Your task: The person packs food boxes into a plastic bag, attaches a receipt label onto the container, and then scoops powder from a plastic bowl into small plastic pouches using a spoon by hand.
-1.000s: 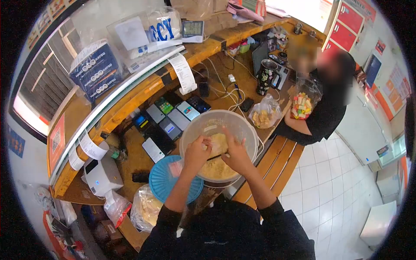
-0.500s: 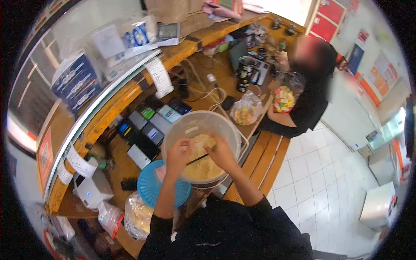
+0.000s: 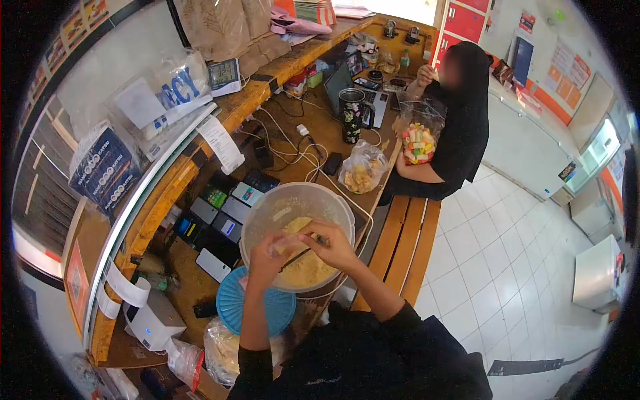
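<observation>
Over a large translucent plastic tub (image 3: 260, 207), both hands meet with their fingertips nearly touching. Crumbly pale-yellow food (image 3: 317, 270) fills the bottom of the tub. My left hand (image 3: 268, 257) is closed in a pinch on something pale and thin that I cannot make out. My right hand (image 3: 332, 245) has its fingers bent around a thin dark utensil (image 3: 298, 257), which slants across toward the left hand. A blue ridged lid (image 3: 257, 313) lies beside the tub, below my left forearm. Left of the lid is a clear plastic bag (image 3: 222, 350) with pale contents.
Several phones (image 3: 213, 265) lie left of the tub; white cables (image 3: 313, 157) run behind it. A bagged snack (image 3: 363, 170), a dark tumbler (image 3: 353, 113) and a laptop (image 3: 377, 107) stand farther back. A seated person (image 3: 460, 120) holds a bag of colourful snacks (image 3: 419, 143) by the wooden bench (image 3: 400, 233).
My hands have come closer together, the right one moving left toward the left one. The camera view has shifted, and the seated person's hand is raised.
</observation>
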The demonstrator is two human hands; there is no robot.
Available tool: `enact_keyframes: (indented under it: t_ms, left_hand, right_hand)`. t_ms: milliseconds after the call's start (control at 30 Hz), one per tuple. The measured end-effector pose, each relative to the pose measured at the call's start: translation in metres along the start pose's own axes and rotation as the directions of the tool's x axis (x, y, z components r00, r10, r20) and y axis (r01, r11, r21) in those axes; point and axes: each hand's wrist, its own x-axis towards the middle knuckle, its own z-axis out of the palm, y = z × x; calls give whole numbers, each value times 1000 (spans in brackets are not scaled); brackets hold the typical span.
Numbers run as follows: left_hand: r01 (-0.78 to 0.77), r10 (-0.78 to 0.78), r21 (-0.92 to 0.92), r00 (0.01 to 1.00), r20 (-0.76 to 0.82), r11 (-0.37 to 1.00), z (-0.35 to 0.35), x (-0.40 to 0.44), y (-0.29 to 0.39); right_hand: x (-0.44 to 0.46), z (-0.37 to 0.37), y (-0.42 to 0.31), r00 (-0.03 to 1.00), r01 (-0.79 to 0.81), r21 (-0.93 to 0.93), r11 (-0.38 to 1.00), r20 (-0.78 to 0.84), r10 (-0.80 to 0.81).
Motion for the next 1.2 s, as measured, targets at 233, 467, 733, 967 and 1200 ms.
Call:
enact_keyframes:
  t_ms: [233,467,733,967,1200]
  left_hand:
    - [-138,144,75,985,-96,988,7,-1,-3]
    - [-199,241,235,956,-165,951,10,-7,10]
    - [-169,243,354,954,-178,920,13,-11,17]
    - [-263,331,399,937,-113,879,11,-9,7]
    - [-277,361,491,929,-83,826,12,-15,-2]
  right_hand:
    - [-3,2,2,998,57,-198,979,47,-48]
    - [-7,7,2,987,159,-332,930,62,-146]
    - [-11,11,-4,995,96,-473,876,34,-91]
    - [-13,13,1,989,142,-519,843,114,-96]
    - [-7,7,-2,974,199,-349,916,171,-146]
